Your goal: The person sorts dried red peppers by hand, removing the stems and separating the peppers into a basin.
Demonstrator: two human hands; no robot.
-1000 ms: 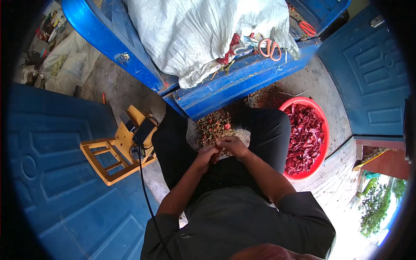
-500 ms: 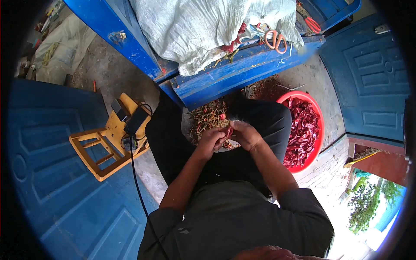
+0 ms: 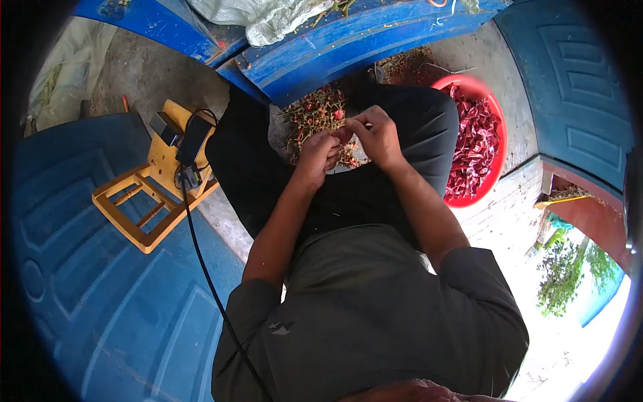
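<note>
A dried red chili pepper (image 3: 343,135) is held between my two hands, above my lap. My left hand (image 3: 317,157) is closed around its lower end, fingers curled in. With a pinch of thumb and fingers, my right hand (image 3: 378,137) grips at the upper end; the fingertips partly hide what they hold there. Just beyond the hands, a heap of chili stems and bits (image 3: 313,115) lies between my knees. To the right of my leg stands a red basin (image 3: 477,88) filled with dried red chilies (image 3: 474,151).
A blue metal frame (image 3: 321,57) with a white woven sack (image 3: 264,17) on it stands in front. On the left is a wooden chair (image 3: 144,231) carrying a black device (image 3: 194,141) with a cable (image 3: 207,288). Blue doors (image 3: 134,321) flank both sides.
The camera view has shifted, so the frame and sack sit higher in the picture. My right hand has risen relative to the left, its fingers pinched at the chili's upper end.
</note>
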